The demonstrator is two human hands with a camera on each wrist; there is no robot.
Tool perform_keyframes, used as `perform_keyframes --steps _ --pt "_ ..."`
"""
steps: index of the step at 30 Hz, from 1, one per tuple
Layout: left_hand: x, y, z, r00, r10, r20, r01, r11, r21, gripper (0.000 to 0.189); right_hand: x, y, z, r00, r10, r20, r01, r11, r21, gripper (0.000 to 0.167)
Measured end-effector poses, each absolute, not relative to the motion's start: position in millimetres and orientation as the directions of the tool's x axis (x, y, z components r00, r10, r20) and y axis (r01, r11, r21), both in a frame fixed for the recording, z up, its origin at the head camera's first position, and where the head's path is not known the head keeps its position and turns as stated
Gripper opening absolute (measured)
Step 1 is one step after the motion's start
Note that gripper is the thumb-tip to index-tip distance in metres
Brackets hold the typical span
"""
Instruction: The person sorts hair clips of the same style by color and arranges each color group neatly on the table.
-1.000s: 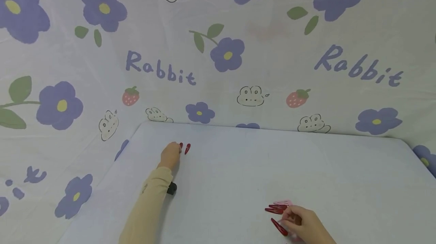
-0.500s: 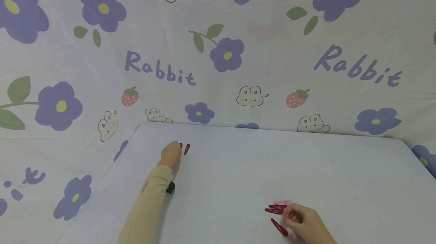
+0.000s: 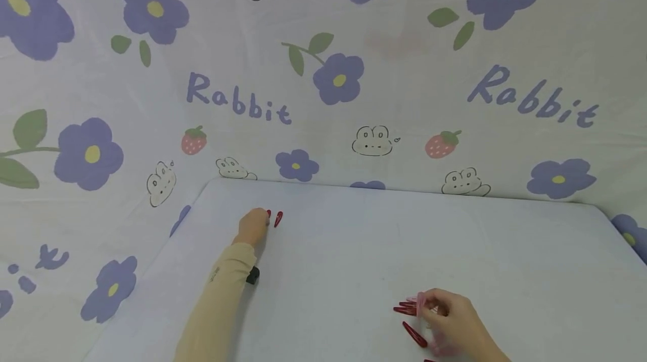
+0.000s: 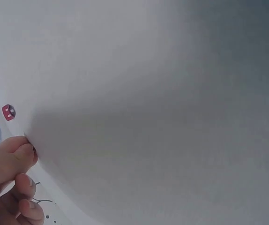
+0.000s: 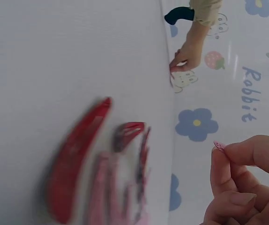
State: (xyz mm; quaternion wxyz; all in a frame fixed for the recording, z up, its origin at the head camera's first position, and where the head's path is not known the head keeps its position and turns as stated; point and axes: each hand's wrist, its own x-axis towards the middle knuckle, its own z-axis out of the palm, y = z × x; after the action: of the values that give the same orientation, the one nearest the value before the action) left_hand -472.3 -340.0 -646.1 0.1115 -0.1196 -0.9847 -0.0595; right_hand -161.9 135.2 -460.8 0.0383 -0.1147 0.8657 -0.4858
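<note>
Raised slightly: right hand (image 3: 455, 320), fingers pinching pink clip (image 3: 420, 304), at red bunch's (image 3: 406, 310) right end. Left hand (image 3: 251, 228), beyond bunch, leftward: fingers pinching red clip (image 3: 268, 214) (laying-out, apparently); next calls for release.

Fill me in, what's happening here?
A person's right hand pinches a slim pink hair clip above the flat white tabletop, near glossy elongated red hair clips and more pink ones. Toward the far left, the left hand pinches a slim red hair clip, with another red clip lying just beside it.
</note>
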Motion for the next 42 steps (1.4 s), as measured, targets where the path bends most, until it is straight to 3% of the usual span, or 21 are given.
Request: perform_keyframes --steps 6,10,13,20,23,28,30,35,37,42 --pt "-510 -362 -691 -0.922 0.231 0.309 0.278 0.954 0.116 0.008 -173 130 -453 -0.949 -0.258 0.18 -0.296 0.537 -0.79 0.009" --pt "-506 -361 -684 -0.932 0.212 0.294 0.271 0.946 0.177 0.007 -180 125 -451 -0.921 -0.308 0.24 -0.379 0.557 -0.739 0.008" --pt "-477 -346 -647 -0.941 0.172 0.29 0.24 0.945 0.221 0.008 -185 123 -443 -0.911 -0.31 0.271 -0.407 0.577 -0.708 0.01" --pt "-362 -283 -493 -0.998 0.008 0.057 0.032 0.904 0.425 0.006 -197 127 -425 -0.899 -0.278 0.338 -0.437 0.609 -0.662 0.013" --pt "-338 -269 -466 -0.997 -0.01 0.078 0.025 0.9 0.436 0.007 -201 128 -427 -0.9 -0.295 0.32 -0.435 0.579 -0.69 0.011" --pt "-341 -275 -472 -0.993 -0.015 0.12 0.045 0.876 0.48 0.005 -206 124 -437 -0.91 -0.356 0.212 -0.373 0.483 -0.792 0.004" --pt "-358 -288 -499 -0.979 -0.012 0.201 0.095 0.854 0.512 0.002 -208 122 -439 -0.908 -0.372 0.192 -0.361 0.464 -0.809 0.005" --pt "-361 -289 -508 -0.971 -0.064 0.23 0.076 0.831 0.551 0.003 -220 115 -443 -0.915 -0.377 0.14 -0.306 0.425 -0.852 0.011" --pt "-349 -282 -492 -0.982 -0.094 0.164 0.013 0.83 0.557 0.007 -224 108 -449 -0.913 -0.396 0.099 -0.265 0.391 -0.881 0.014" --pt "-345 -284 -493 -0.979 -0.114 0.166 0.004 0.812 0.583 0.006 -226 86 -467 -0.888 -0.459 0.026 -0.218 0.37 -0.903 0.015"
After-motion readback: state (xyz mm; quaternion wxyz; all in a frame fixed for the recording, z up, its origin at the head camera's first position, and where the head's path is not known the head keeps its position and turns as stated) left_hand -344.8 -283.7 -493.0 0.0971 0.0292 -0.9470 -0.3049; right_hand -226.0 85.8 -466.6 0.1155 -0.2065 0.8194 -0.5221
